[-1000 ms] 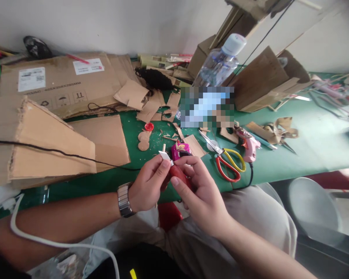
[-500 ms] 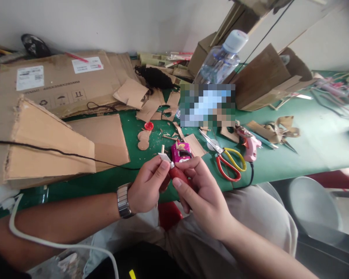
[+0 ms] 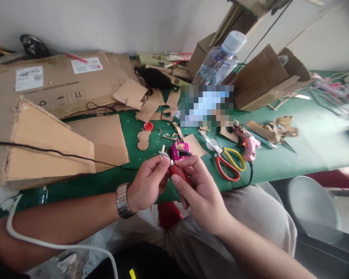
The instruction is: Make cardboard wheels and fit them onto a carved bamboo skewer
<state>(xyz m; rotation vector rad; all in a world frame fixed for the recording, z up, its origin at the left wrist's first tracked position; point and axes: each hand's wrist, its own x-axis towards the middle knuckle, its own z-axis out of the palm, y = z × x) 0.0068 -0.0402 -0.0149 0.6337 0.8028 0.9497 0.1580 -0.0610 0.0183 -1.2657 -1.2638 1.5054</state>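
My right hand (image 3: 200,190) is closed around the red handle of a carving knife (image 3: 180,172), which has a metal collar and a short flat blade. In my left hand (image 3: 149,182) a thin wooden stick (image 3: 163,148) is gripped; its pale tip pokes up above the fingers and its lower end shows beneath the hand. The blade lies against the stick close to the tip, beside my left thumb. Just beyond the hands sits a magenta tape measure (image 3: 180,150). Scissors (image 3: 221,153) with one red and one yellow handle lie to its right.
A pink glue gun (image 3: 250,145) rests right of the scissors. Behind stand a water bottle (image 3: 216,64) and a cardboard box (image 3: 264,79). Cardboard scraps (image 3: 151,106) and a red cap (image 3: 148,126) litter the green table (image 3: 317,135). A cardboard piece (image 3: 52,143) with a black cord (image 3: 55,151) occupies the left.
The blade has shifted and tilted slightly against the stick near its tip. The stick's lower end now shows below my left hand. Both hands stay in nearly the same place.
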